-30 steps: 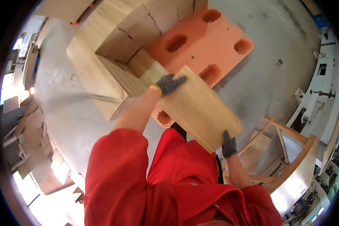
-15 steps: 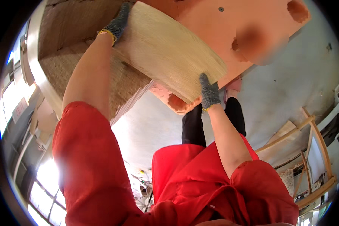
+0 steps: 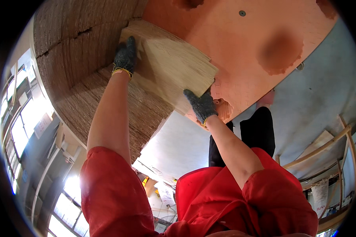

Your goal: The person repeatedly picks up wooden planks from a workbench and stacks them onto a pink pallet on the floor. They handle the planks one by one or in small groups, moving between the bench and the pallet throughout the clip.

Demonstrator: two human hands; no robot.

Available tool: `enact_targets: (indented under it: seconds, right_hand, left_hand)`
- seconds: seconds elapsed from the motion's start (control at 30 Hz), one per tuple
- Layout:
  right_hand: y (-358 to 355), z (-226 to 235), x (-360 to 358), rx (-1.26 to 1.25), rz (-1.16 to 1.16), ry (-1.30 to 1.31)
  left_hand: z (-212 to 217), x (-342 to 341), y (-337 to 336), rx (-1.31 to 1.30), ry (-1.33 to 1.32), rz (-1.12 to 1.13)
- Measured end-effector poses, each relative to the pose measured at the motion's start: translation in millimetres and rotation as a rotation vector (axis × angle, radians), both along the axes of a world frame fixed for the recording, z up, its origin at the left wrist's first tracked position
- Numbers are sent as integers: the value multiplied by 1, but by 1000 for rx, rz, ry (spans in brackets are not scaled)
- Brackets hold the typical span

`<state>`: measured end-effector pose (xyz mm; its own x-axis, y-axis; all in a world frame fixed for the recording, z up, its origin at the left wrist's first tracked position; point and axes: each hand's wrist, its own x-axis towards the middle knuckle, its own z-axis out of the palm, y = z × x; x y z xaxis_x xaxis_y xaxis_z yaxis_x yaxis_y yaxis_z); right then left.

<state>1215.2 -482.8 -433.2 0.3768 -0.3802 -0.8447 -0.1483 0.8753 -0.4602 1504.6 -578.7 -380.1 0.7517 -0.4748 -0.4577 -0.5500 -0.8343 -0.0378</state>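
A light-brown stack of thin wood sheets (image 3: 174,59), with stepped edges at its right end, lies slanting over an orange mat. My left hand (image 3: 125,55), in a dark grey knitted glove with a yellow cuff, grips the stack's left end. At the near right corner, my right hand (image 3: 201,104), gloved alike, holds the edge with its fingers over the top. The undersides of both hands are hidden. Beside my left hand rise tall piles of darker brown wood sheets (image 3: 83,59), and another such pile (image 3: 118,106) lies under my left forearm.
The orange mat (image 3: 233,47) has interlocking seams, ragged worn holes and a small round metal disc (image 3: 242,13). Grey floor (image 3: 320,75) runs along its right side. A wooden frame (image 3: 324,146) stands at the right; bright windows (image 3: 23,122) are at the left.
The wood sheets have shifted left and closer to the brown piles, and both hands moved with them. Their edges now look stepped. My view has turned a little, showing more of the piles.
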Motion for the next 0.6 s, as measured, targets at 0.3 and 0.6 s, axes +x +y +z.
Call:
enact_targets:
  seconds: [0.3,0.6]
  right_hand:
    - [-4,-9,64,-119,-54,136]
    - [-30,2,-19,-36,330,89]
  left_hand:
    - [-10,2,9,-161,103,14]
    - [-4,-69,29,-190,158,-366]
